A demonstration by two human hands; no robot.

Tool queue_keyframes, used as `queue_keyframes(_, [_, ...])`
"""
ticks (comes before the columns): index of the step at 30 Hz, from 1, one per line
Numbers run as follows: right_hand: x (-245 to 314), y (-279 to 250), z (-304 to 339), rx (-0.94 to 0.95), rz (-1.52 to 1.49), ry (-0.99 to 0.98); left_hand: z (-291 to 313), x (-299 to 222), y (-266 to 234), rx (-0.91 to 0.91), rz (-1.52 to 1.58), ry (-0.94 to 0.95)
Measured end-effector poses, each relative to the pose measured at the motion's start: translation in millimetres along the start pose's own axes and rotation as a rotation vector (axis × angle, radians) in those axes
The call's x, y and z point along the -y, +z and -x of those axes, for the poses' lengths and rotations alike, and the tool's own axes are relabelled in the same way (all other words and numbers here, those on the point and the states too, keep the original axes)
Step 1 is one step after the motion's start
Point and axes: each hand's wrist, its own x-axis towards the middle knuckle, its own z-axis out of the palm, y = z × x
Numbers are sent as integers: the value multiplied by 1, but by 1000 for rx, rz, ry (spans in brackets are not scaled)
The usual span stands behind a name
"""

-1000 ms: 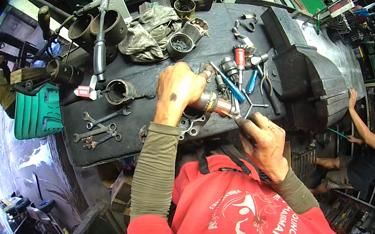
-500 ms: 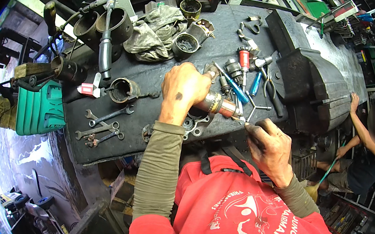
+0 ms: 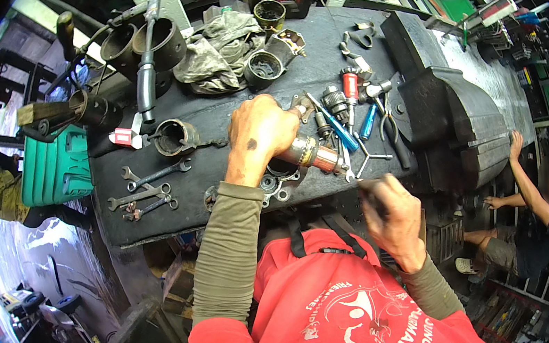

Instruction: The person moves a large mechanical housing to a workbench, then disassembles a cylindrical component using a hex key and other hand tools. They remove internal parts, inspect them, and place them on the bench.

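My left hand (image 3: 263,133) is wrapped round a motor armature (image 3: 318,155), a cylinder with a copper-coloured band near its free end. It lies tilted over the front edge of the workbench, its end pointing toward my right hand. My right hand (image 3: 397,221) is curled closed just past that end, apart from it. Its fingertips are smeared by motion and dark, so what they pinch cannot be made out. Beside the armature lie blue-handled screwdrivers (image 3: 338,124), a drill chuck (image 3: 334,101) and a three-armed wrench (image 3: 369,157). Under my left wrist sits a metal housing (image 3: 280,188), partly hidden.
Several spanners (image 3: 149,177) and a round metal housing (image 3: 175,138) lie to the left. Rags (image 3: 220,56) and motor casings (image 3: 263,68) stand at the back. A big black casing (image 3: 456,118) blocks the right. One co-worker (image 3: 543,232) crouches at right; another person (image 3: 0,189) is far left.
My right hand has drawn slightly away from the armature's end. The co-worker at right no longer shows the green stick in hand. The person at far left has come more into view.
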Motion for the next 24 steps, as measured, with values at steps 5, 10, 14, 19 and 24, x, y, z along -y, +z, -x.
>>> queue_keyframes(5, [-31, 26, -8, -7, -467, 298, -4, 2, 3, 25, -20, 3])
queue_keyframes(10, [-52, 64, -11, 66, -610, 237, -6, 2, -1, 58, -16, -19])
queue_keyframes(14, [-46, 62, -12, 80, -745, 276, -2, 8, -8, 127, 74, 27])
queue_keyframes(19, [-29, 32, -15, 99, -949, 413, 17, 22, -12, 70, 179, 209])
queue_keyframes(24, [-14, 10, -11, 144, -1218, 580, 48, 19, -16, -96, 712, 326])
